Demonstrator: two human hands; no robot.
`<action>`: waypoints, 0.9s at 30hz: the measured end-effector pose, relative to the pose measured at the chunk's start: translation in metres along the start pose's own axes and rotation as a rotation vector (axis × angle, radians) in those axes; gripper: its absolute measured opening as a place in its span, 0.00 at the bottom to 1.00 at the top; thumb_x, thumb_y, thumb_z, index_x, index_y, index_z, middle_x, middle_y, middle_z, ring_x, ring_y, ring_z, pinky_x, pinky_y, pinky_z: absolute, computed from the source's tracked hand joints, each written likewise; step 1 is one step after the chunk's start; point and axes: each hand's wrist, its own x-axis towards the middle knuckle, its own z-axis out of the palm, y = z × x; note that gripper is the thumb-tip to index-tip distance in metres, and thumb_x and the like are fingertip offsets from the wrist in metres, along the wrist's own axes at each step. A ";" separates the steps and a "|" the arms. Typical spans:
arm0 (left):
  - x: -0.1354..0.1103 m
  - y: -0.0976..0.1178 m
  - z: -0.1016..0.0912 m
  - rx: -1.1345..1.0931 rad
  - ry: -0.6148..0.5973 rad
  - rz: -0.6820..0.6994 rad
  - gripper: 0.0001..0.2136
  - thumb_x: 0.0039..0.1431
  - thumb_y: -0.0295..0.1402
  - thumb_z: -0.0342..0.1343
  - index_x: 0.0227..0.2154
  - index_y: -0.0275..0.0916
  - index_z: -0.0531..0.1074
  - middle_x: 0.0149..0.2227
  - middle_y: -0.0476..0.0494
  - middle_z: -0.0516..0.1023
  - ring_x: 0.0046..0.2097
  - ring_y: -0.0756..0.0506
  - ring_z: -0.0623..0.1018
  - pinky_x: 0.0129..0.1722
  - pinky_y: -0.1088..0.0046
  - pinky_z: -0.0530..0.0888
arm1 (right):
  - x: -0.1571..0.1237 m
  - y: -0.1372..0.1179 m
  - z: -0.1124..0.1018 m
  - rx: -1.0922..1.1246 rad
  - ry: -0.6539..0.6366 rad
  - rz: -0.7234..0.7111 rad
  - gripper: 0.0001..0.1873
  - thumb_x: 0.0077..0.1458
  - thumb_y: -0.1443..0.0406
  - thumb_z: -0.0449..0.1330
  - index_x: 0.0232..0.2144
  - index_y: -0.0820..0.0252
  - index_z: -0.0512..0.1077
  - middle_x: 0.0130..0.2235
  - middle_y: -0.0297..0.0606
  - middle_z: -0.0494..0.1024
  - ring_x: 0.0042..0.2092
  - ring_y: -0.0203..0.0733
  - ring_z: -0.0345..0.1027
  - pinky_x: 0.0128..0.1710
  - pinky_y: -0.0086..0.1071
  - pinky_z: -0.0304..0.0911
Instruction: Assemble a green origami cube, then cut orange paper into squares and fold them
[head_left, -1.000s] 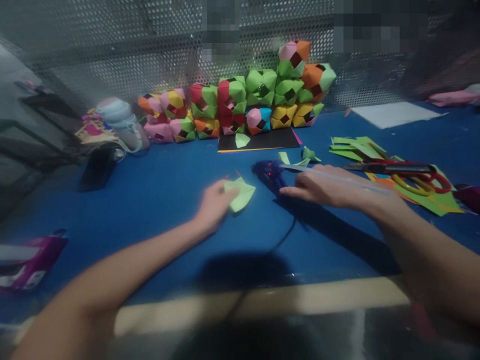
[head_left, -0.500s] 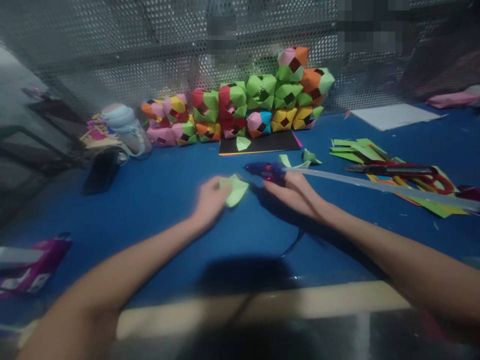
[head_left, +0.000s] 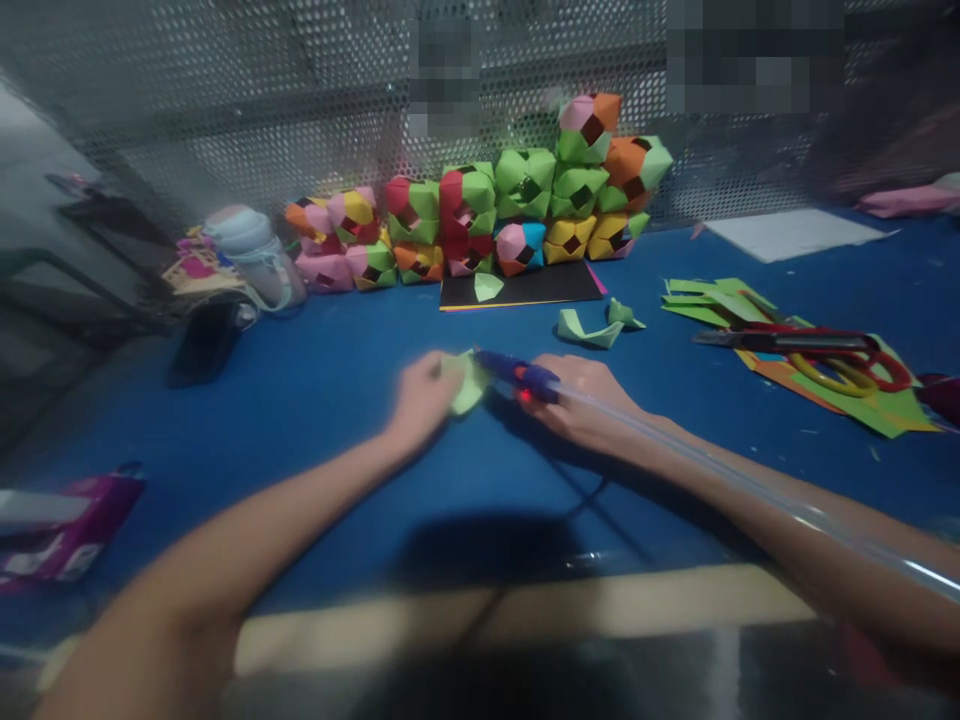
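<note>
My left hand [head_left: 426, 395] pinches a folded light-green paper piece [head_left: 469, 388] above the blue table. A blue glue gun [head_left: 536, 380], its small red light lit, is gripped in my right hand [head_left: 581, 400]. Its nozzle lies against or just over the paper's upper edge; I cannot tell whether they touch. A long clear glue stick [head_left: 720, 475] sticks out of the gun's back and runs over my right forearm. Behind my hands lie a curved strip of folded green paper [head_left: 589, 330] and, on black paper sheets [head_left: 540, 288], another small green piece [head_left: 488, 287].
Stacked coloured paper balls [head_left: 525, 185] line the back by a perforated metal panel [head_left: 300, 130]. At right, scissors [head_left: 840, 378] and a box cutter [head_left: 787, 341] lie on paper strips [head_left: 712, 298]. Leftward are a bottle [head_left: 247, 245], a dark phone [head_left: 204, 343] and a purple package [head_left: 94, 525].
My right hand has brought the glue gun left and slightly down, so its nozzle is now at the green paper. The glue stick has swung downward across my forearm. My left hand has barely moved.
</note>
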 end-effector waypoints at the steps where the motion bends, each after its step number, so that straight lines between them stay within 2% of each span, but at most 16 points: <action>1: 0.000 0.001 0.000 0.003 -0.005 0.000 0.04 0.50 0.31 0.57 0.26 0.37 0.73 0.26 0.51 0.74 0.28 0.50 0.71 0.29 0.74 0.65 | 0.000 -0.001 0.000 -0.009 0.000 -0.004 0.13 0.60 0.59 0.51 0.33 0.60 0.71 0.31 0.42 0.77 0.30 0.41 0.67 0.31 0.32 0.54; 6: -0.001 0.003 0.001 0.012 0.006 0.008 0.03 0.50 0.31 0.57 0.25 0.37 0.72 0.24 0.52 0.73 0.27 0.51 0.69 0.27 0.75 0.64 | 0.000 -0.002 -0.001 -0.038 -0.024 -0.007 0.12 0.59 0.59 0.52 0.33 0.60 0.71 0.34 0.44 0.79 0.30 0.43 0.69 0.31 0.34 0.54; 21: -0.001 0.001 0.000 0.032 0.016 0.036 0.04 0.50 0.31 0.56 0.24 0.38 0.70 0.23 0.52 0.70 0.26 0.51 0.68 0.27 0.74 0.62 | 0.001 -0.004 -0.004 -0.045 -0.061 0.007 0.12 0.59 0.60 0.53 0.33 0.60 0.72 0.34 0.43 0.79 0.31 0.42 0.68 0.32 0.33 0.55; 24: 0.001 -0.003 -0.001 0.010 0.036 0.029 0.04 0.50 0.32 0.57 0.24 0.38 0.70 0.24 0.52 0.70 0.27 0.51 0.68 0.27 0.75 0.62 | 0.001 0.001 -0.004 0.009 -0.014 0.040 0.12 0.59 0.59 0.54 0.32 0.60 0.72 0.32 0.43 0.77 0.31 0.41 0.68 0.30 0.32 0.54; 27: 0.003 -0.006 -0.001 -0.040 0.038 -0.005 0.04 0.48 0.31 0.58 0.25 0.37 0.71 0.25 0.52 0.72 0.28 0.51 0.69 0.28 0.75 0.63 | 0.003 0.007 0.000 0.093 0.094 0.074 0.14 0.59 0.57 0.54 0.33 0.60 0.73 0.32 0.42 0.77 0.32 0.42 0.68 0.31 0.32 0.56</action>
